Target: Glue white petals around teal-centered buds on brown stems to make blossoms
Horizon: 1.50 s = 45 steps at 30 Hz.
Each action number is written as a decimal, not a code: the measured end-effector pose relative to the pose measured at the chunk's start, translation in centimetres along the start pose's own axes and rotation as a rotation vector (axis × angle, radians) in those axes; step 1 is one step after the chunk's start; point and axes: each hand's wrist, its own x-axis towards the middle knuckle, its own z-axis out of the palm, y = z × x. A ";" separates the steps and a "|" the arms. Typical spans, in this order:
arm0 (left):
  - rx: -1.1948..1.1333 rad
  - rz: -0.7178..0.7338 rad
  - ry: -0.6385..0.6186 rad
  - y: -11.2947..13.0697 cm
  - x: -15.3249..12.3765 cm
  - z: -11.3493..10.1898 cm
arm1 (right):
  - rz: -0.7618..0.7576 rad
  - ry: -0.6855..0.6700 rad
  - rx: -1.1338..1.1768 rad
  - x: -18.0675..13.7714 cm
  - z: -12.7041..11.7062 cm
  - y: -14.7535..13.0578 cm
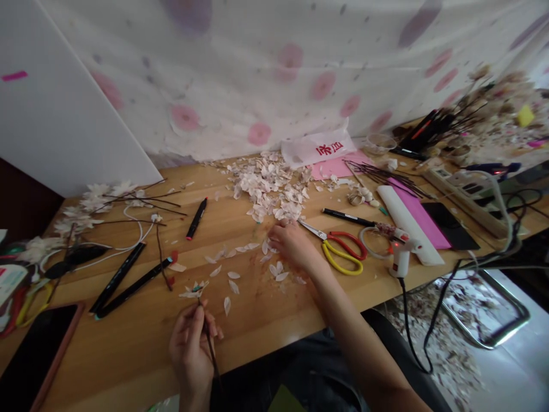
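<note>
Wooden table [257, 320] with pale petals [270, 183], scissors [321, 234], markers [197, 218], phone [38, 355]

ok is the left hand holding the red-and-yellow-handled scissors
No, the left hand holds a thin dark stem tipped with pale petals; the scissors lie on the brown wooden table.

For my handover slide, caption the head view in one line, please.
Left hand holds a dark stem tipped with a pale flower; right hand among loose petals, near scissors.
</note>
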 end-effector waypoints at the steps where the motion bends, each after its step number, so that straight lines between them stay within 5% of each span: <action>1: -0.002 -0.001 -0.002 -0.1 0.0 -0.1 | -0.001 -0.009 -0.010 0.1 0.1 0.1; 14: -0.010 0.017 -0.040 -0.3 0.0 -0.4 | 0.051 0.066 0.260 -0.4 0.0 1.1; 29: -0.061 -0.090 0.003 0.8 -0.4 1.0 | 0.217 0.286 0.957 -7.4 -2.1 1.7; 36: -0.120 -0.303 -0.076 3.7 -3.0 3.9 | 0.146 0.291 1.139 -9.3 -3.2 -2.7; 45: -0.163 -0.478 -0.269 7.0 -7.5 5.9 | -0.207 0.369 1.177 -10.2 -5.3 -8.7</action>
